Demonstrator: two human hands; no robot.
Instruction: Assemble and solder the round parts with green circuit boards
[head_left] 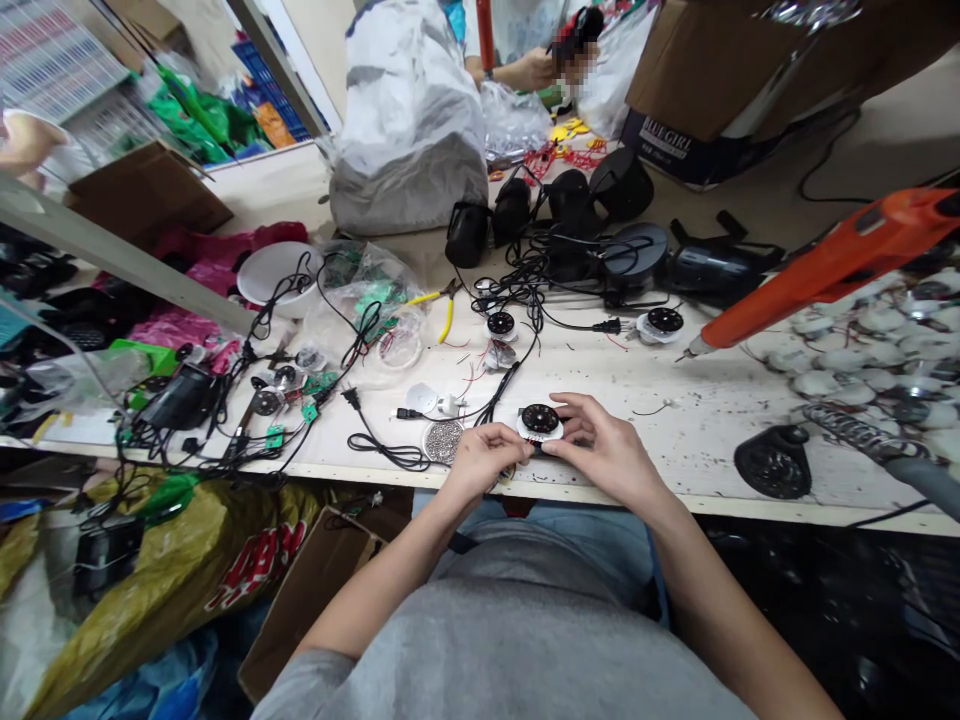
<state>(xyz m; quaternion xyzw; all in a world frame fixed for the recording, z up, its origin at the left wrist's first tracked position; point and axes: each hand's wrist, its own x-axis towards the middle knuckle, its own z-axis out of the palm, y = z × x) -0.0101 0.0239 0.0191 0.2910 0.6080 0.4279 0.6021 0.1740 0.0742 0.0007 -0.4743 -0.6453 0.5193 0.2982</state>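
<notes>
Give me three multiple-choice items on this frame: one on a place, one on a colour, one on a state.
1. Where do the pliers lie?
A. On the table, beside the clear bag
B. On the floor
C. In a white bowl

2. What colour is the gun at right?
A. Blue
B. Orange
C. Green

3. What is the state of the black disc?
A. Lying alone on the table
B. Held by the left hand and right hand
C. Resting on the gun

Answers:
1. A: the pliers rest on the tabletop next to the bag.
2. B: its body is orange.
3. B: fingers of both hands hold its rim.
</notes>
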